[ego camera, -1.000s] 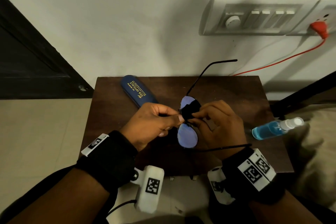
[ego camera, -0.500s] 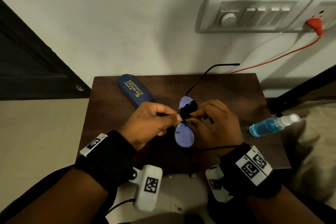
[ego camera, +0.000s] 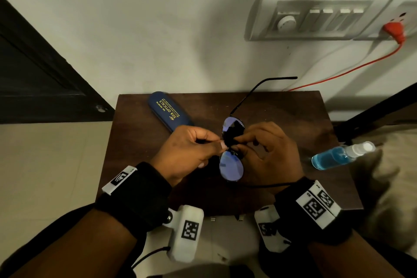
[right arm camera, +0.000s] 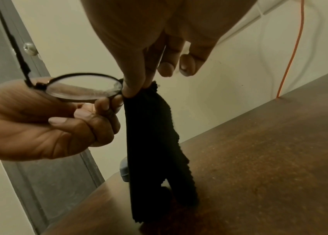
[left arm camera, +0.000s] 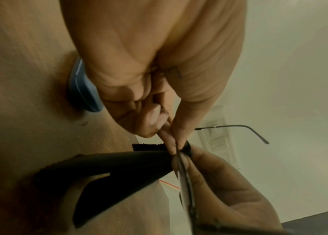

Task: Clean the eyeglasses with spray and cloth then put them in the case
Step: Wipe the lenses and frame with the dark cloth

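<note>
Thin black-framed eyeglasses point(ego camera: 232, 168) are held above the brown table point(ego camera: 140, 165) with their temples unfolded. My left hand point(ego camera: 222, 145) pinches the frame at the bridge point(left arm camera: 177, 152), seen in the right wrist view beside one lens point(right arm camera: 84, 89). My right hand point(ego camera: 237, 142) pinches a black cloth point(ego camera: 232, 134) against the frame by the far lens. The rest of the cloth point(right arm camera: 155, 135) hangs down to the tabletop. A closed blue case point(ego camera: 169, 110) lies at the table's back left. The spray bottle point(ego camera: 336, 157) of blue liquid lies on its side at the right edge.
The table stands against a white wall point(ego camera: 158, 29). A switch panel point(ego camera: 316, 20) with a red plug and cable point(ego camera: 338, 74) is up on the right. A dark door point(ego camera: 33, 74) is on the left, and pale fabric point(ego camera: 394, 176) on the right.
Both hands keep their holds on the glasses and cloth. The right fingers with the cloth have shifted only slightly near the bridge.
</note>
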